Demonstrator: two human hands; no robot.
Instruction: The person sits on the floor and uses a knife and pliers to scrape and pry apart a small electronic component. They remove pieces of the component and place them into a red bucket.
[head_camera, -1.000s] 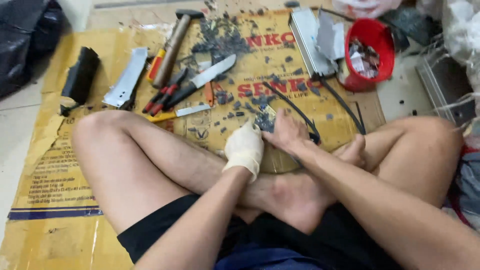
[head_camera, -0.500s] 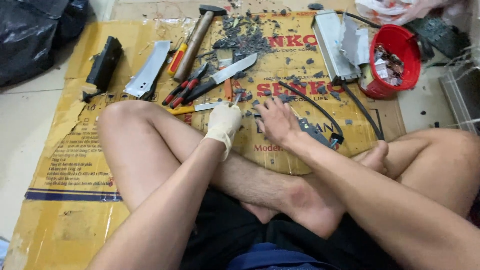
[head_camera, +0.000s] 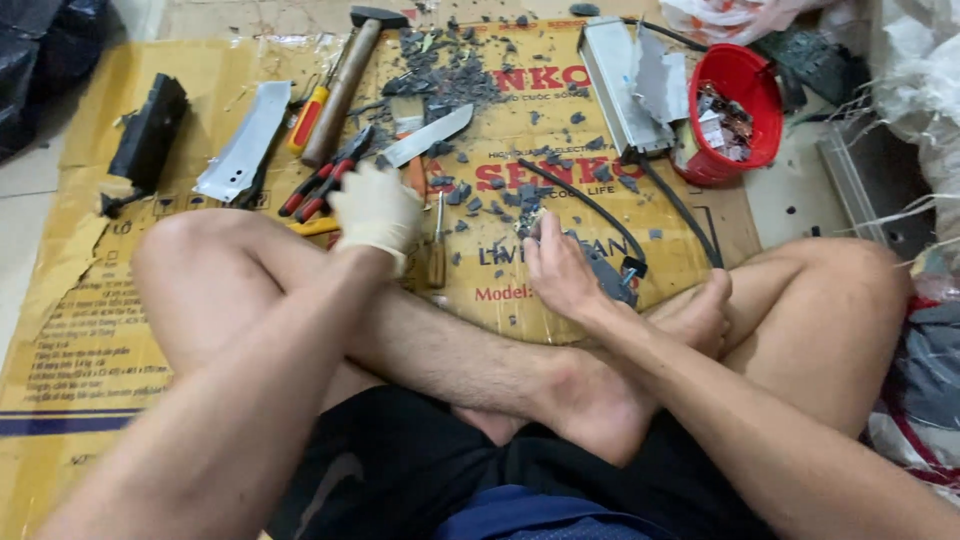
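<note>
The left hand (head_camera: 378, 212), in a pale cloth glove, hovers with a loosely curled grip, holding nothing that shows, over the red-handled pliers (head_camera: 322, 182) and a wooden-handled tool (head_camera: 438, 248) near the middle of the flattened yellow cardboard sheet (head_camera: 80, 330) with red lettering on the floor. The bare right hand (head_camera: 558, 272) pinches a small grey fragment (head_camera: 527, 224) at its fingertips, just beside a black cable (head_camera: 590, 205). Toward the sheet's far right corner stand a red plastic bucket (head_camera: 745, 85) of scraps and a grey metal casing (head_camera: 622, 90).
</note>
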